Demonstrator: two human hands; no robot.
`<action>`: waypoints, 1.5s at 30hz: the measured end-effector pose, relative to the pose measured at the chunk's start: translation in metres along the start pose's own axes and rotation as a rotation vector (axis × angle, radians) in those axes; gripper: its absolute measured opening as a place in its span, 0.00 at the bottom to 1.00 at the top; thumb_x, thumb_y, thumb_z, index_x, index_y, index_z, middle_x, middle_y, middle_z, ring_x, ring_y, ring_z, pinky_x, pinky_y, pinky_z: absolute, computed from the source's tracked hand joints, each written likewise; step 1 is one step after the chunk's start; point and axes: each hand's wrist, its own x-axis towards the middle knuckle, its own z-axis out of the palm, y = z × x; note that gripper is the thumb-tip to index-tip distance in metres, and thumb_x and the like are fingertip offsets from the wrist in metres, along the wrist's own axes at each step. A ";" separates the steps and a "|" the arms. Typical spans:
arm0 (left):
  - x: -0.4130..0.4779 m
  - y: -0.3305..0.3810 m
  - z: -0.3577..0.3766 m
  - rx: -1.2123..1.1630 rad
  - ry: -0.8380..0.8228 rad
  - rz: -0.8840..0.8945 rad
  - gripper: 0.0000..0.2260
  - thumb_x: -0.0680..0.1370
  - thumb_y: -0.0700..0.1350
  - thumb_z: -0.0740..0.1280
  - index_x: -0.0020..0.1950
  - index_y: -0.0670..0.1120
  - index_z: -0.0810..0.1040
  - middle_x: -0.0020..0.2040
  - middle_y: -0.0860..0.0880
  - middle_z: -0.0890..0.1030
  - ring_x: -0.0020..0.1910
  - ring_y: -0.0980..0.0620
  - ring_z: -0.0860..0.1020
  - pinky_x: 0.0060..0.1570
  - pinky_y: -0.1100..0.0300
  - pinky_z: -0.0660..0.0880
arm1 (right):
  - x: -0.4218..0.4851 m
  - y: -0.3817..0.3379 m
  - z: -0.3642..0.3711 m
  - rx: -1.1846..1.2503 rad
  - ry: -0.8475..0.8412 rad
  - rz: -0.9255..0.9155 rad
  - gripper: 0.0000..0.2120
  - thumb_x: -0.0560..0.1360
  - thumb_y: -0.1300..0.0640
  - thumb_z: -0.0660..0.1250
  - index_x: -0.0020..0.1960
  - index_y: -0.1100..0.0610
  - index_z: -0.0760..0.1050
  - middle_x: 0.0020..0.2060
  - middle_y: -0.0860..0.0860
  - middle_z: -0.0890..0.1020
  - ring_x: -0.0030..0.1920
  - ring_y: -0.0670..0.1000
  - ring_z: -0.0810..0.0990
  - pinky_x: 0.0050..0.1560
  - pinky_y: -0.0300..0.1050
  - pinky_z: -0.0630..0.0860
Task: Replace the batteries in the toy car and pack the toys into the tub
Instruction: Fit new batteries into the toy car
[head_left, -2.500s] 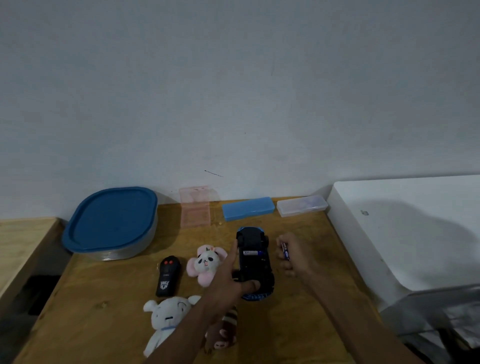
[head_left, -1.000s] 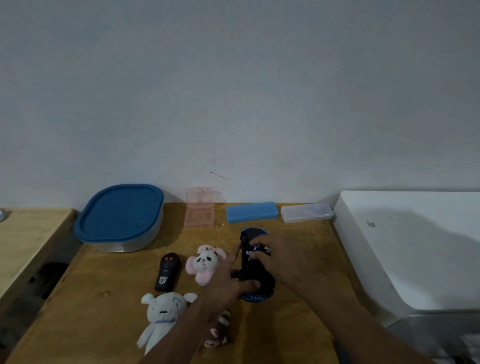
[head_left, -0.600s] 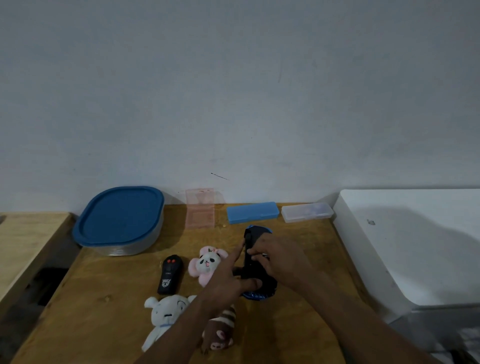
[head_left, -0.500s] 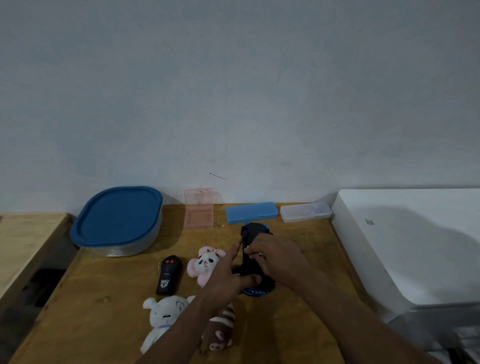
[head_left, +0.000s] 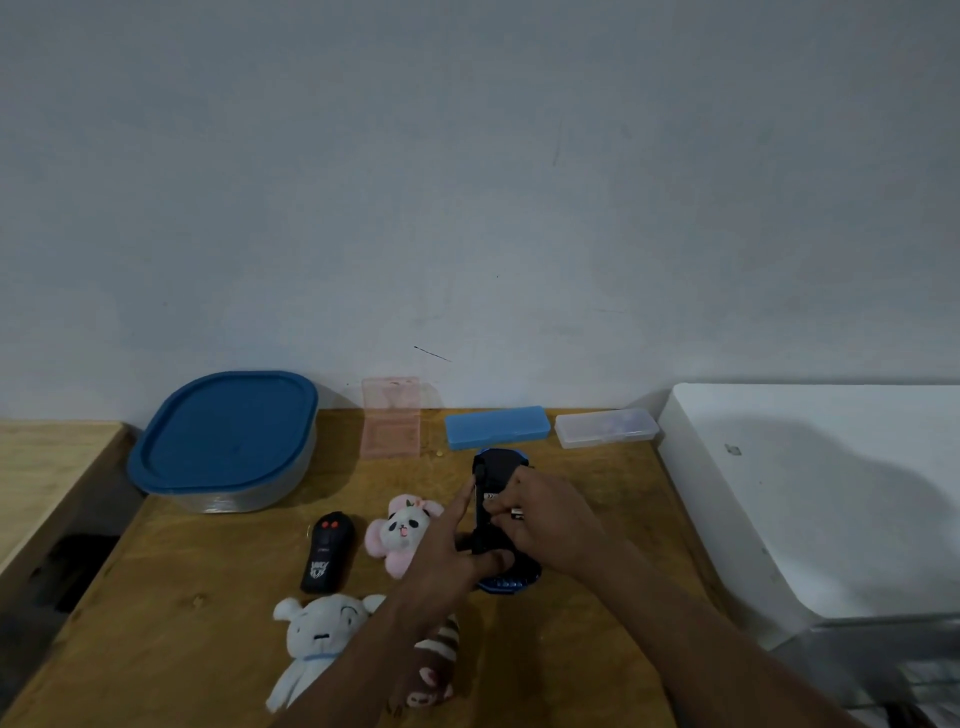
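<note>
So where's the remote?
In the head view, the remote lies on the table left of the panda plush, between the tub behind it and the white plush in front.

Three plush toys (head_left: 317, 631) (head_left: 397, 530) (head_left: 434, 670), three cases (head_left: 390, 426) (head_left: 496, 426) (head_left: 605, 427) (pink, blue, clear), one car (head_left: 498, 465), one remote (head_left: 327, 551), one tub (head_left: 223, 436).

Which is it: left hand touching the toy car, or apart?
Touching. Head view: the left hand grips the toy car, thumb on its near end, forefinger along its left side.

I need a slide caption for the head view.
Left hand steadies the upturned blue toy car on the wooden table; right hand pinches a small battery over it.
</note>
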 end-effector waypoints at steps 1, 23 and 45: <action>0.000 0.001 0.000 -0.013 -0.004 0.002 0.41 0.74 0.29 0.72 0.75 0.62 0.59 0.55 0.47 0.85 0.55 0.46 0.84 0.58 0.44 0.79 | 0.001 0.000 0.001 0.032 0.005 0.018 0.13 0.78 0.52 0.65 0.61 0.49 0.80 0.51 0.52 0.77 0.47 0.51 0.77 0.45 0.43 0.74; 0.022 0.004 -0.005 -0.127 -0.068 -0.100 0.47 0.69 0.30 0.74 0.75 0.66 0.60 0.57 0.40 0.84 0.58 0.38 0.82 0.59 0.35 0.76 | 0.008 0.016 -0.029 0.896 0.184 0.392 0.09 0.76 0.61 0.67 0.56 0.56 0.77 0.44 0.50 0.82 0.44 0.49 0.83 0.39 0.41 0.82; 0.019 0.004 -0.006 -0.075 0.125 -0.004 0.47 0.72 0.28 0.71 0.78 0.63 0.53 0.56 0.41 0.83 0.56 0.43 0.82 0.50 0.52 0.82 | 0.006 0.008 -0.017 0.507 0.186 0.393 0.07 0.72 0.59 0.72 0.50 0.54 0.81 0.43 0.46 0.82 0.46 0.45 0.80 0.48 0.38 0.79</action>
